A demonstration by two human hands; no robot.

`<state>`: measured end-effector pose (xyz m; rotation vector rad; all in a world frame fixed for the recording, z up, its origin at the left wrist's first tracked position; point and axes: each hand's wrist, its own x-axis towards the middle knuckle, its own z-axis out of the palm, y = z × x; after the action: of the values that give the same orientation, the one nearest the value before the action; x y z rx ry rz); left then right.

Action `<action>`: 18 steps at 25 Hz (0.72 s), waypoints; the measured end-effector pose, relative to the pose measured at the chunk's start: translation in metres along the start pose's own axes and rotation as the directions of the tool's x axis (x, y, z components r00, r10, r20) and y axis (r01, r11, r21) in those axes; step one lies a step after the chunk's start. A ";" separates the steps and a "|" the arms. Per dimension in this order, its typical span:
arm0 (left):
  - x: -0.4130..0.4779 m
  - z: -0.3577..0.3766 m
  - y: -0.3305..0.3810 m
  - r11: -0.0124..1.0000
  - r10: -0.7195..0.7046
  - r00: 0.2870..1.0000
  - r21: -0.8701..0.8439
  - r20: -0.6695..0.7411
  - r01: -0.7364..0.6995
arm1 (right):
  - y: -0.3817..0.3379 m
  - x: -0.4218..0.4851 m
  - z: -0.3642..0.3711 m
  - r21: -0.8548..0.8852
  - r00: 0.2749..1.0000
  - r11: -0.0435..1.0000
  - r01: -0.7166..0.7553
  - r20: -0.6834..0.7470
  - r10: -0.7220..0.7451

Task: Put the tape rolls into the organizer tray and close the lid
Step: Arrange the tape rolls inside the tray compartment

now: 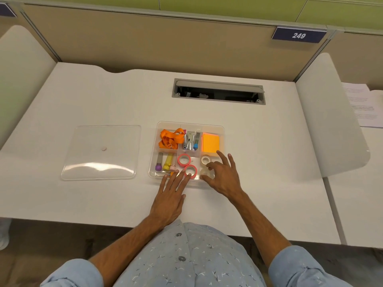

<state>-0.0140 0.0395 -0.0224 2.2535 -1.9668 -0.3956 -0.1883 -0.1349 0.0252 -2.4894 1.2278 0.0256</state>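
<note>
The clear organizer tray (221,129) sits mid-desk. Two pink tape rolls lie in its middle front compartment, one further back (184,159) and one nearer (190,170). A white tape roll (205,159) and a clear tape roll (207,173) lie in the right front compartment. My left hand (171,195) rests flat, fingertips touching the nearer pink roll at the tray's front edge. My right hand (222,175) hovers over the right front compartment, fingers spread around the clear roll, holding nothing. The clear lid (101,152) lies flat on the desk, left of the tray.
Other compartments hold an orange lanyard (169,138), a stapler (189,140), orange sticky notes (210,142) and markers (165,163). A cable hatch (218,91) is open behind the tray. Divider panels stand at both sides; papers (364,106) lie far right.
</note>
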 end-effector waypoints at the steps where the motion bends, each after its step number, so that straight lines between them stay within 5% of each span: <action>1: 0.000 0.000 0.000 1.000 0.000 1.000 0.005 0.001 0.000 | 0.001 0.000 -0.001 0.004 1.000 1.000 -0.004 -0.011 0.004; 18: -0.001 0.001 -0.002 1.000 -0.003 1.000 -0.006 0.021 0.003 | 0.009 0.016 -0.011 -0.323 0.992 0.946 -0.020 0.112 0.059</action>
<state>-0.0127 0.0406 -0.0234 2.2588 -1.9697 -0.4265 -0.1870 -0.1556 0.0304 -2.6876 1.3109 0.4117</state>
